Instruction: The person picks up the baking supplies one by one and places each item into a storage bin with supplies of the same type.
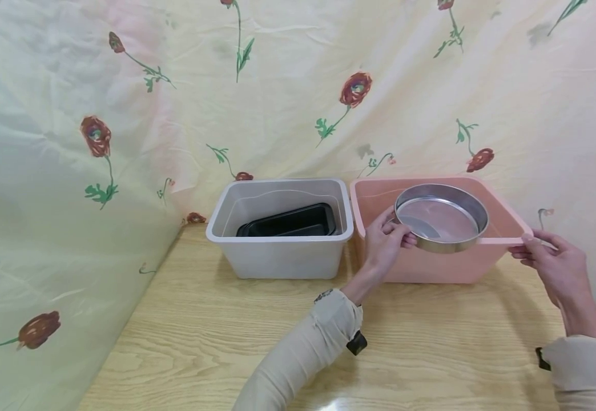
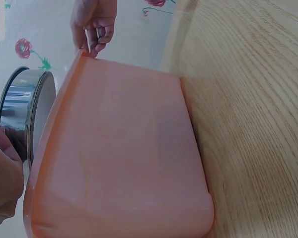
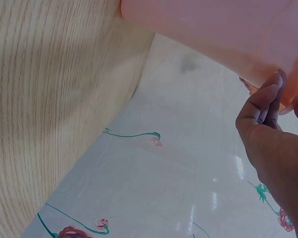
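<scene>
A round, shallow metal sieve (image 1: 444,246) with a see-through bottom is held over the front rim of the pink plastic bin (image 1: 431,269). My left hand (image 1: 384,244) pinches the sieve's left edge, thumb over the rim; in the left wrist view the sieve's shiny side (image 2: 19,101) stands beyond the bin's lip. My right hand (image 1: 560,264) grips the bin's front right corner. In the right wrist view, that hand (image 3: 273,134) has its thumb and fingers on either side of the rim. The inside of the bin is partly hidden behind the sieve.
A light grey bin (image 1: 282,260) stands directly left of the pink one, with black rectangular pans (image 1: 298,220) inside. Both bins rest on a wooden table (image 1: 185,342). Flower-patterned cloth (image 1: 277,97) hangs behind and along the sides.
</scene>
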`<state>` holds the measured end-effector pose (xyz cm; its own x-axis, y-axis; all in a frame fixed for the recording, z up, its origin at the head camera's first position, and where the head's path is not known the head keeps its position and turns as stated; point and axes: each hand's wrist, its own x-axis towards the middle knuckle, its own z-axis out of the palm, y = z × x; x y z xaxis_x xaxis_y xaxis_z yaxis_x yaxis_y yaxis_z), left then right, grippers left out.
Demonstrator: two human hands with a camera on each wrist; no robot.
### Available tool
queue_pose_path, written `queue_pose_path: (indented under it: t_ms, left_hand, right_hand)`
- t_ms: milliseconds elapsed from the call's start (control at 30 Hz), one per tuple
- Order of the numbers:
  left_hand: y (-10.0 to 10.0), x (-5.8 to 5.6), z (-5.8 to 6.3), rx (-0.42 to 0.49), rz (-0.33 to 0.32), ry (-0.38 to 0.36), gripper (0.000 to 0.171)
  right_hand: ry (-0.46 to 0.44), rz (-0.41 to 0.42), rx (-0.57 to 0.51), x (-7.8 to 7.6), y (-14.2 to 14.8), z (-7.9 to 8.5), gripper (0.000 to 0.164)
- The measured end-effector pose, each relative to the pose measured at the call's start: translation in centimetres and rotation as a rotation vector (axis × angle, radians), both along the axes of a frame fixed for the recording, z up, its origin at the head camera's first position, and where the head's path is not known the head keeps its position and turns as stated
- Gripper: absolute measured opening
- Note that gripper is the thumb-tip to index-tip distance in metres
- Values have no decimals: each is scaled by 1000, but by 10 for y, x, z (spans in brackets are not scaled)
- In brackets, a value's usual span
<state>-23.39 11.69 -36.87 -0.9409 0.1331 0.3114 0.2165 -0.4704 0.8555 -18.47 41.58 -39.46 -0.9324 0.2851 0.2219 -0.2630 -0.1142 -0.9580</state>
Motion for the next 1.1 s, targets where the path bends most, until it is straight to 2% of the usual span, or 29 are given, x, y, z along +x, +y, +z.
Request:
queue_pose_path:
  t_ms: [300,567,733,933,1100]
  left_hand:
    - [1,-5,1,2,-2,4,52]
    - [4,-9,0,4,35,-26,52]
    - [4,-10,3,-13,51,-29,52]
    - [4,-10,7,-26,67,-33,53]
    - [6,-11,10,-2,77,-24,54]
  right_hand:
    - [-74,-31,67,0,3,0,10]
    - [-71,-47,72,0,1,0,11]
    - [-101,-59,99,0,0,1,11]
    - [-71,-48,70,0,1,0,12]
    - [-36,-40,49,-1,1,0,17]
